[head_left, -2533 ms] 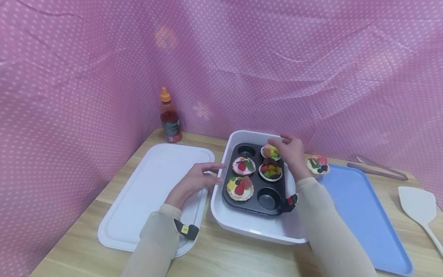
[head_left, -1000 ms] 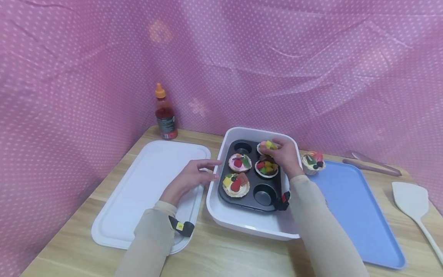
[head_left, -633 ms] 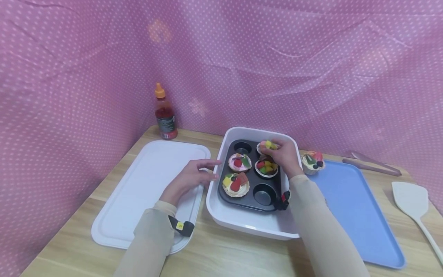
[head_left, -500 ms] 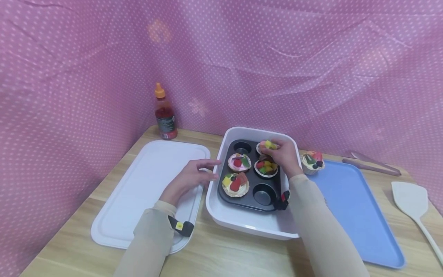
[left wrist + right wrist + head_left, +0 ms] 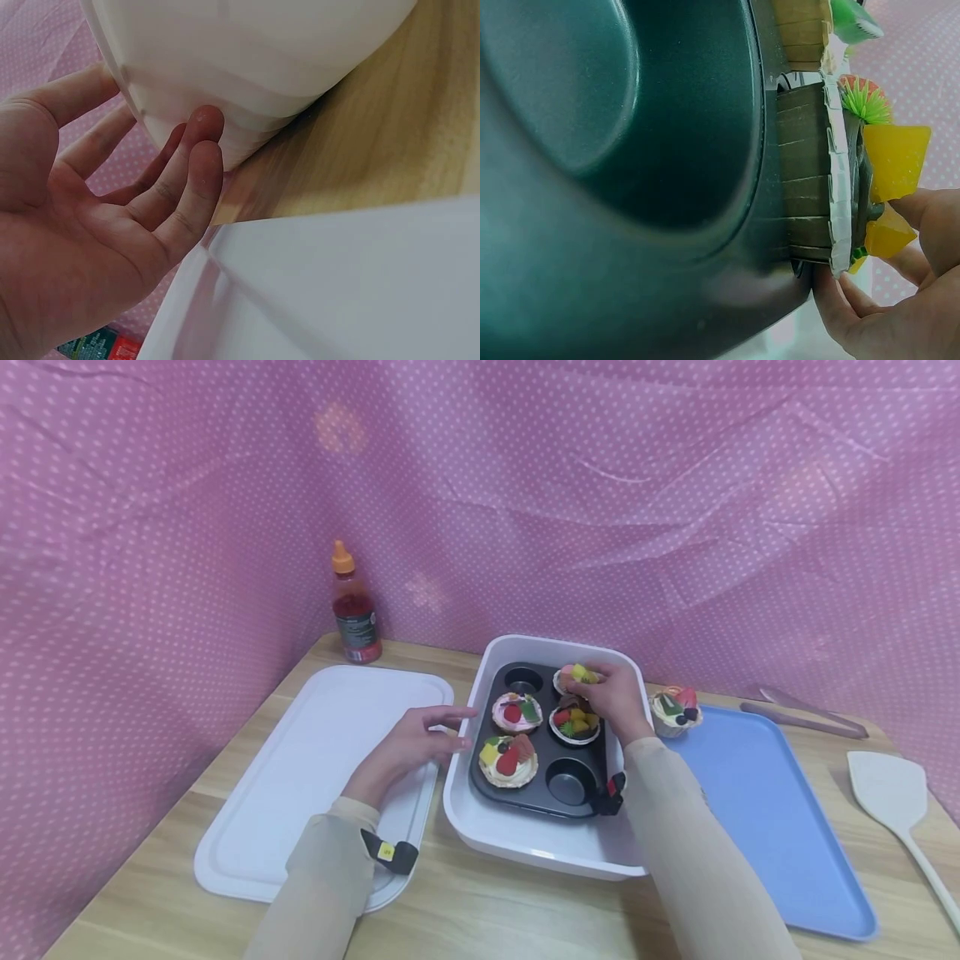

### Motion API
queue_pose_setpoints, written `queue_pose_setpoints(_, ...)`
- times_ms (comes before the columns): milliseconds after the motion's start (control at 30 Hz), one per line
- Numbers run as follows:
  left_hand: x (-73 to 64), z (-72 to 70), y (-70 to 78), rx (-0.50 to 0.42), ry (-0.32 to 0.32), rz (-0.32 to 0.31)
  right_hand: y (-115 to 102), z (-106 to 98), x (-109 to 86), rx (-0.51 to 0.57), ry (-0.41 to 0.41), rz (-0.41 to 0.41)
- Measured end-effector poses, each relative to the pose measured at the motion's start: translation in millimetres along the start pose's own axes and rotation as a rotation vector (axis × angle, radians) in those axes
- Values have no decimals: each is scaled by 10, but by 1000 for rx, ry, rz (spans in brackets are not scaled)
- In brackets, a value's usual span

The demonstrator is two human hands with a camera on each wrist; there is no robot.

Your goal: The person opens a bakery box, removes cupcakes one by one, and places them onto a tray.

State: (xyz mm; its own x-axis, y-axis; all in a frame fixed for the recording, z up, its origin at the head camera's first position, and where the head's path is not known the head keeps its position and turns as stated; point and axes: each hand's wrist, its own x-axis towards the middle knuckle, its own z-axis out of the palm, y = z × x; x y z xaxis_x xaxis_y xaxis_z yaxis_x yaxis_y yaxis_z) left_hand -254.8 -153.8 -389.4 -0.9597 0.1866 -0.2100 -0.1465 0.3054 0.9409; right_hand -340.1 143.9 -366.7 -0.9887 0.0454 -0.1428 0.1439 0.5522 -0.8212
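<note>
A black muffin pan (image 5: 525, 799) lies inside a deep white basin (image 5: 540, 858). Four of its cups... several cups hold fruit tarts: a pink-cream tart (image 5: 517, 714), a white-cream tart (image 5: 508, 762) and a dark chocolate tart (image 5: 575, 724), whose yellow fruit shows large in the right wrist view. At the pan's back right corner my right hand (image 5: 618, 697) pinches a fruit tart (image 5: 576, 677) topped with yellow and pink pieces. My left hand (image 5: 412, 746) has its fingers loosely bent at the basin's left rim, fingertips close to the outer wall (image 5: 247, 67).
Left of the basin lies a white tray (image 5: 300, 777). A blue tray (image 5: 780, 827) is on the right, with another fruit tart (image 5: 675, 710) at its back left corner. Tongs (image 5: 802, 718) and a white spatula (image 5: 888, 789) lie far right. A sauce bottle (image 5: 356, 618) stands at the back left.
Since the earliest frame my right hand has lowered and closed its fingers round the back right tart. My left hand has stayed at the basin's rim. The view has shifted slightly.
</note>
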Motion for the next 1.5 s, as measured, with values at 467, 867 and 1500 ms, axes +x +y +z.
queue_pose_setpoints(467,-7,-3,4,-7,0,-1,-1,23,8,-42,13,-22)
queue_pose_setpoints(867,-12,-2,2,-34,-4,16,-10,27,28,-66,27,-30)
queue_pose_setpoints(1500,4,0,-21,-33,-11,13,56,37,35,-76,32,-102)
